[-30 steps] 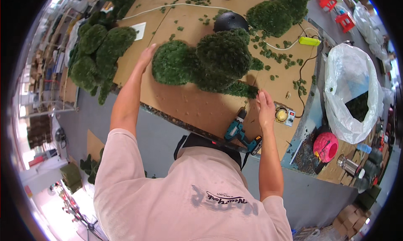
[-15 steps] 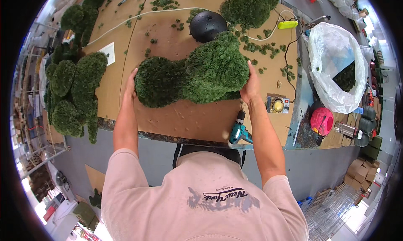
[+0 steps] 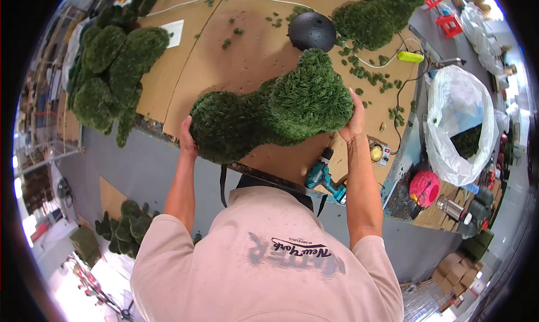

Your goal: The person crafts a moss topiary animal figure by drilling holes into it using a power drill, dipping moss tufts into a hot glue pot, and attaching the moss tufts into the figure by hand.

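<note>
Between my two hands is an artificial topiary figure, a lumpy green shape of dense faux leaves (image 3: 310, 100) with a darker rounded lobe at its left end. My left hand (image 3: 188, 138) presses against that dark lobe, by the table's front edge. My right hand (image 3: 354, 120) grips the brighter right end, its fingers partly hidden behind the leaves. A teal cordless drill (image 3: 319, 174) lies on the table just below the right end. Beyond the figure stands a black dome with small holes (image 3: 312, 31).
More topiary figures stand at the left (image 3: 112, 64) and far right (image 3: 368, 23). Loose green leaf tufts (image 3: 359, 72) dot the cardboard-covered table (image 3: 208, 58). A clear plastic bag (image 3: 487, 106), a pink round container (image 3: 425, 188) and a small dial unit (image 3: 384, 154) are on the right.
The topiary figure has come nearer my body in both hands, its left end now over the table's front edge. The whole view has turned, shifting the table.
</note>
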A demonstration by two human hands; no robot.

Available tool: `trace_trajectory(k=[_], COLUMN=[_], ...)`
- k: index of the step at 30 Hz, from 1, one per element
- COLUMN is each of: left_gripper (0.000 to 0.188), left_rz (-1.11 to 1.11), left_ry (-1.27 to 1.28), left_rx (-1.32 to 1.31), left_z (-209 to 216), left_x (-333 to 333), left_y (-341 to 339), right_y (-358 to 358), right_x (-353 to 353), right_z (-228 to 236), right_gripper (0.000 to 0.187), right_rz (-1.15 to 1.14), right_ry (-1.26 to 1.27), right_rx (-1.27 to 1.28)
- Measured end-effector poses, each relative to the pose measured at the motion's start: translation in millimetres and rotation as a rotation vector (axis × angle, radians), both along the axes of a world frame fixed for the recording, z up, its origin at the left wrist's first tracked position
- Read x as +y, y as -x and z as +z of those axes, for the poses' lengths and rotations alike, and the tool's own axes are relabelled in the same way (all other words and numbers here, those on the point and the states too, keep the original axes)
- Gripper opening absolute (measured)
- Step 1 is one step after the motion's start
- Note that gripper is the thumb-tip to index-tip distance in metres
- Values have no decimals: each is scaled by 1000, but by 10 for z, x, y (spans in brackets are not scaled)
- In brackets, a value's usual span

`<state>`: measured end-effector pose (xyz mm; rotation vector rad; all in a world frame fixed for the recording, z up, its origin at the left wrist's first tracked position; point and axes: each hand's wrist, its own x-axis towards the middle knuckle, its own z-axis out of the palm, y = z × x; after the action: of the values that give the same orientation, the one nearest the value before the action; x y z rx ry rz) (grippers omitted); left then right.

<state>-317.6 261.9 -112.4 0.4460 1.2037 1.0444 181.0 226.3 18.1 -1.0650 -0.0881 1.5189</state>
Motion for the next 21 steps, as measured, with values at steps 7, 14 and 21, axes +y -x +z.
trace_trajectory(k=[7, 14, 21], left_gripper=[58, 50, 49], left_rz=[35, -443, -916], left_ry=[-72, -972, -1285], left_rx=[479, 785, 1146], left_z=[-202, 2070, 2267], left_x=[-297, 151, 646], left_y=[257, -1855, -3016], right_y=[199, -88, -370], right_x=[98, -708, -1992], right_z=[35, -280, -716], right_gripper=[57, 80, 64], right_rz=[78, -37, 25], right_ry=[44, 50, 219], right_rx=[-97, -588, -914])
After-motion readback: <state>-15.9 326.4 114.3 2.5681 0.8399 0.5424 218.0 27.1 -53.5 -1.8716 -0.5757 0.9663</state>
